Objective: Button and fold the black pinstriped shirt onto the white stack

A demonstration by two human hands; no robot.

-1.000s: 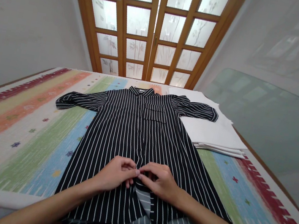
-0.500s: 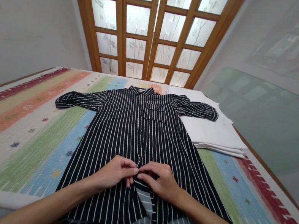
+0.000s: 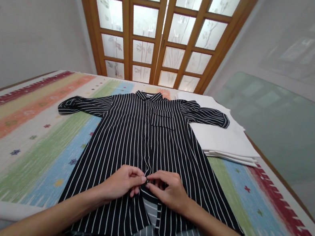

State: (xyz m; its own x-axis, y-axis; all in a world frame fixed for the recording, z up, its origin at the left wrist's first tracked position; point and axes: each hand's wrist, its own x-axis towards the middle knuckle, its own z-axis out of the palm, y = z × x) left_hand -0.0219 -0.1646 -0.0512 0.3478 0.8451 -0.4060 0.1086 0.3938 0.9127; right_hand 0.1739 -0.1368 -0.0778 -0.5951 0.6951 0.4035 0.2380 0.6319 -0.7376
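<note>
A black shirt [image 3: 143,131] with thin white stripes lies flat, front up, on a table covered by a rainbow-striped cloth [image 3: 19,142]. Its collar points away from me and its short sleeves spread to both sides. My left hand [image 3: 121,183] and my right hand [image 3: 171,189] meet at the shirt's front opening near the hem. Each hand pinches an edge of the placket, fingertips touching around a small button. Below my hands the front gapes open and shows the grey inner side.
A stack of folded white cloth [image 3: 226,142] lies at the right, under the shirt's right sleeve. Wooden doors with frosted glass panes [image 3: 163,29] stand behind the table. A glass sheet [image 3: 281,123] leans against the right wall.
My hands have shifted very slightly away from me along the placket. The shirt and everything else have stayed in place.
</note>
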